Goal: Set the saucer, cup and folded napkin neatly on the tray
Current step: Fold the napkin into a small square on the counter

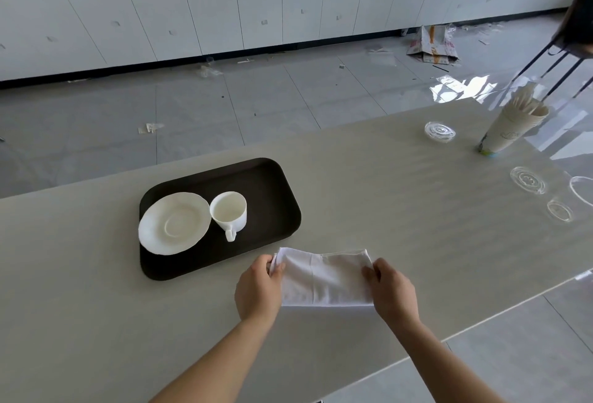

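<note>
left hand (256,287), right hand (393,290) pinch white cloth napkin (324,280) ends | glossy saucer (173,224), cup (229,211) on dark rounded tray (272,191)

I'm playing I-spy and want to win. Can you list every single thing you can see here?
tray: 1, dark brown, on the table's left part
saucer: 1, white, on the tray's left side
cup: 1, white, upright on the tray beside the saucer, handle toward the person
napkin: 1, white, folded, on the table near the tray's front corner
table: 1, pale beige
paper cup stack: 1, white, far right of the table
clear plastic lids: about 4, transparent, right side of the table
cabinets: a row, white, along the far wall
litter: several scraps, on the grey floor
left hand: pinching the napkin's left edge
right hand: pinching the napkin's right edge
</note>
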